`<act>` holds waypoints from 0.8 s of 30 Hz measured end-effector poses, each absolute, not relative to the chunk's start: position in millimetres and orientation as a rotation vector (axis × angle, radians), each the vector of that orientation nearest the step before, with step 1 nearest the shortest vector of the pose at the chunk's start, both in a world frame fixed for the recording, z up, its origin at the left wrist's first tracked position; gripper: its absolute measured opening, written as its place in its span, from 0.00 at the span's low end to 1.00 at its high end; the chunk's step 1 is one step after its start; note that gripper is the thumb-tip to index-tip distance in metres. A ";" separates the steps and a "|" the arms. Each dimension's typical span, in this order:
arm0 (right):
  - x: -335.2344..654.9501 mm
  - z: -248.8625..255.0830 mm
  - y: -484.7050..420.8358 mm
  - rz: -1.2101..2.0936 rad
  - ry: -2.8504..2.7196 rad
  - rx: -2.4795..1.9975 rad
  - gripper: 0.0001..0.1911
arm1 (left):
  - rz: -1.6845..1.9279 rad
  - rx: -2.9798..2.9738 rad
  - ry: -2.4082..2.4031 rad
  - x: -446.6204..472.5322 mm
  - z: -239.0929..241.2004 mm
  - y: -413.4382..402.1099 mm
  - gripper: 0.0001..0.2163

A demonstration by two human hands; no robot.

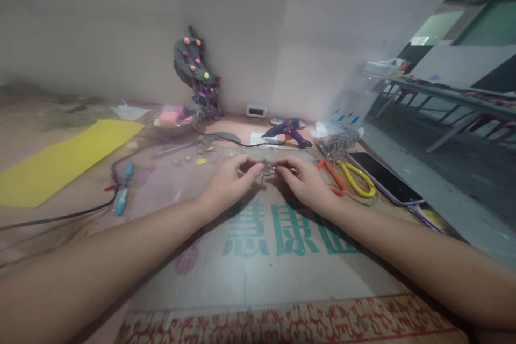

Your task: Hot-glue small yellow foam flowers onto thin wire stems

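A small tangle of grey-brown yarn (266,166) is stretched between my hands, above the middle of the table. My left hand (236,177) pinches its left side between thumb and forefinger. On its right side, the thumb and forefinger of my right hand (300,178) are closed on it too. The exact shape of the tangle is too small and blurred to make out. Just right of my right hand lies a pair of scissors or pliers with one red handle (334,178) and one yellow handle (358,180).
Behind my hands lies a blue glue gun (284,130) with its cable. A bundle of grey yarn (342,142) and a phone (385,178) are at the right edge. Leftward are pens (123,191), a yellow sheet (68,158) and a grey crescent ornament (191,67).
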State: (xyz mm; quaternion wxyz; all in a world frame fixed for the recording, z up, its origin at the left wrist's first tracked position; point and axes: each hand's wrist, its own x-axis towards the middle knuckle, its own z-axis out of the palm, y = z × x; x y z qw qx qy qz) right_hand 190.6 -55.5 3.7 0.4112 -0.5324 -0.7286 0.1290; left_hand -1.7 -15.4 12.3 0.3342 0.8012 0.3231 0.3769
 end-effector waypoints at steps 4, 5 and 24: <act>191.2 2.7 -55.0 0.396 -1.771 -1.330 0.11 | 0.977 2.098 0.857 -2.0 8.9 -12.4 0.12; 190.9 2.9 -55.2 0.421 -1.770 -1.326 0.11 | 0.982 2.112 0.858 -1.9 8.1 -11.6 0.12; 186.6 7.4 -58.5 0.504 -1.798 -1.351 0.10 | 0.939 2.034 0.906 -0.5 0.2 -5.7 0.14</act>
